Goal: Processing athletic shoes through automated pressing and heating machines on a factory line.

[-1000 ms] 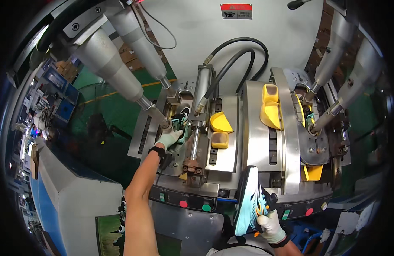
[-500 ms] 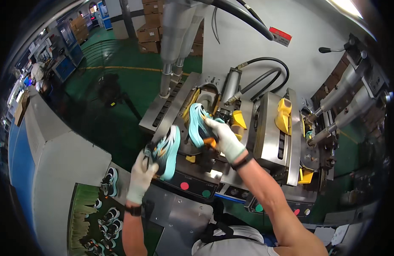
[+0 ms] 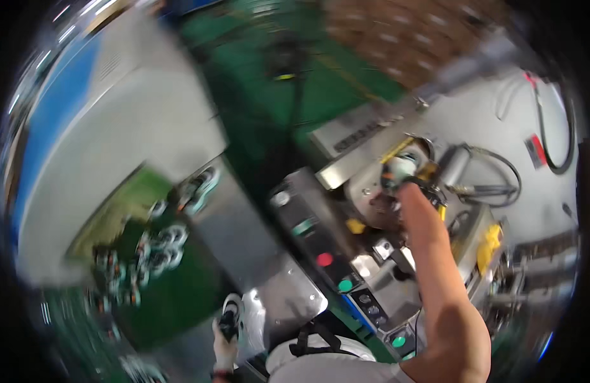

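My left hand [image 3: 223, 348], in a pale work glove, grips a black and white sports shoe [image 3: 232, 309] over the metal work table [image 3: 272, 290]. My right arm reaches out to the far right. Its gloved hand [image 3: 403, 167] is inside the station of a metal press machine [image 3: 365, 185], by a curved metal part. Blur smears the fingers of that hand, so what they hold, if anything, is hidden. Another sports shoe [image 3: 199, 190] lies at the table's far left end.
Left of the table, a green-lined tray [image 3: 173, 313] bears several shoes. A grey and blue machine housing [image 3: 135, 121] stands behind it. Push buttons [image 3: 324, 259] line the press front. Yellow pads [image 3: 488, 247] sit on the right-hand station. Stacked cardboard boxes [image 3: 403, 38] stand at the back.
The view has swung to the left. My left hand has drawn back toward me with its shoe. My right hand is now in the press station; the shoe it held is no longer clearly visible.
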A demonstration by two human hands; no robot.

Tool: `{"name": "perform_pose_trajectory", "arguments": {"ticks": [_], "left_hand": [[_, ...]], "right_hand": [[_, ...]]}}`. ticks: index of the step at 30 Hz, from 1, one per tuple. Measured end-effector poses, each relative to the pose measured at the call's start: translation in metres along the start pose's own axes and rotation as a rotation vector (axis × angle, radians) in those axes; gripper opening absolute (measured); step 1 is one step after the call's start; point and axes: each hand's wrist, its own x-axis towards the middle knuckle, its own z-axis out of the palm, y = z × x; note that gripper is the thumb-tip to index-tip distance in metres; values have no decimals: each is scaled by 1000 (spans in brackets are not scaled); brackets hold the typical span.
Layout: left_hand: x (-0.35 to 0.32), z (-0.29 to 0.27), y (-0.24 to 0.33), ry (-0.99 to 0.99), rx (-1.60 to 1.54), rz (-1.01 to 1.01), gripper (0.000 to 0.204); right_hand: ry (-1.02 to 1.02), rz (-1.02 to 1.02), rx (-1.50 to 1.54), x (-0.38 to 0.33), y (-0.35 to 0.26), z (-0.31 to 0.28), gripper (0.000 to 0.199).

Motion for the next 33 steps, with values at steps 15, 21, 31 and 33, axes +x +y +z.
{"name": "perform_pose_trajectory", "arguments": {"ticks": [15, 21, 31, 33], "left_hand": [[-22, -34, -78, -111, 138, 221, 78], [71, -275, -153, 848, 210, 53, 81], [173, -436, -181, 694, 438, 327, 20], [167, -433, -182, 590, 1030, 633, 31]], "right_hand": [[301, -282, -1, -397, -131, 46, 90], [-174, -169, -374, -443, -158, 35, 129], [-247, -299, 205, -597, -264, 17, 89], [-416, -181, 644, -622, -330, -20, 82]]}}
